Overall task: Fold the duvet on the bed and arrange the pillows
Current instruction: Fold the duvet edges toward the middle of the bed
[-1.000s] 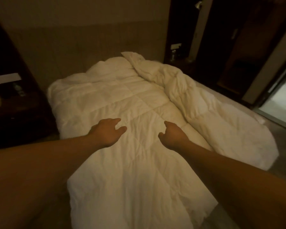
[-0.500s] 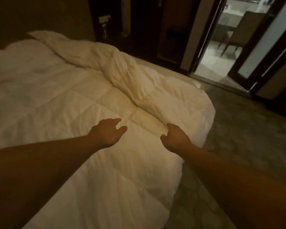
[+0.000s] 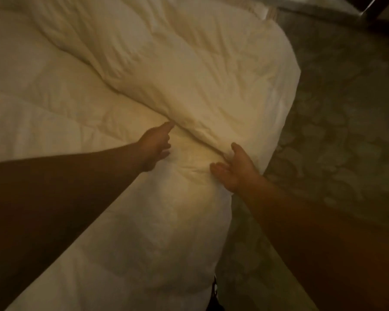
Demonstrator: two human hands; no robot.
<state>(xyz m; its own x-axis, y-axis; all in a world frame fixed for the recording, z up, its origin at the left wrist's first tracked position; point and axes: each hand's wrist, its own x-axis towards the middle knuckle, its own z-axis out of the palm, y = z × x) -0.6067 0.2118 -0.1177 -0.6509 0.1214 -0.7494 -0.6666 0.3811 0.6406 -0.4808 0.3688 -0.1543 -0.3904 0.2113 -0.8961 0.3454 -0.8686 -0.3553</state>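
A white quilted duvet (image 3: 76,104) covers the bed, and a bunched, folded-over part of it (image 3: 189,70) lies across the right side and hangs over the bed's edge. My left hand (image 3: 154,145) reaches forward with straight fingers, the fingertips touching the lower edge of that fold. My right hand (image 3: 235,168) is at the fold's near corner; its fingers tuck under the fabric with the thumb on top. No pillows are in view.
Patterned carpet (image 3: 335,142) lies to the right of the bed. A dark door frame corner (image 3: 377,7) shows at the top right. A small dark object (image 3: 215,290) sits at the bed's lower edge.
The view has swung right and down toward the bed's right edge. Both hands went forward from hovering over the duvet to the bunched fold; the right hand now takes hold of its corner.
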